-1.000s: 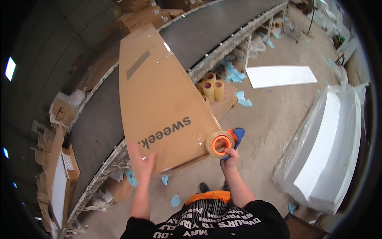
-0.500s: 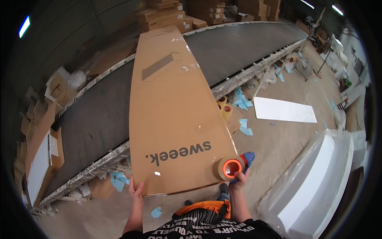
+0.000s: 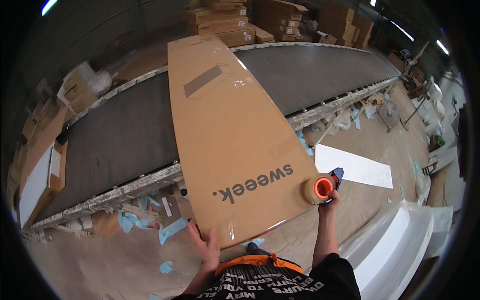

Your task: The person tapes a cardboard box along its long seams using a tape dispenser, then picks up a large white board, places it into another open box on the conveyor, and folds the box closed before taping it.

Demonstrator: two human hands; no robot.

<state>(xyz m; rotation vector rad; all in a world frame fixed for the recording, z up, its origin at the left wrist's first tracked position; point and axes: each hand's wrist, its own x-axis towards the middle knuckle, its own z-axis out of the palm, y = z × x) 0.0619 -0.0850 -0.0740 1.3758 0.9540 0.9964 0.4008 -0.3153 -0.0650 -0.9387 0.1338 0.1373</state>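
A long brown cardboard box (image 3: pixel 240 150) stretches from the near middle of the scene to the far side, crossing over a dark conveyor belt (image 3: pixel 120 127). Its near end juts past the belt's near edge toward the person. Dark lettering and a drawn slanted panel mark its top, and shiny clear tape runs along its right edge.

The person's left hand (image 3: pixel 206 246) touches the box at its near left corner, the thumb spread apart from the fingers. The right hand (image 3: pixel 330 198), just beside the near right corner, has its fingers curled around a blue and orange tape dispenser (image 3: pixel 312 190) with a wide roll of clear tape; the fingers are partly hidden behind it.

At the near edge, the person wears a black shirt (image 3: pixel 280 282) with white print and an orange cloth (image 3: pixel 240 262) at the waist. To the right, a white panel (image 3: pixel 355 167) lies flat on the floor (image 3: pixel 300 240), and nearer, white pieces in clear plastic (image 3: pixel 392 255) curve along the edge of view. Left, an open carton (image 3: pixel 59 167) holds something white. Blue scraps (image 3: pixel 166 267) litter the floor. Stacked cartons (image 3: pixel 220 25) stand beyond the belt.
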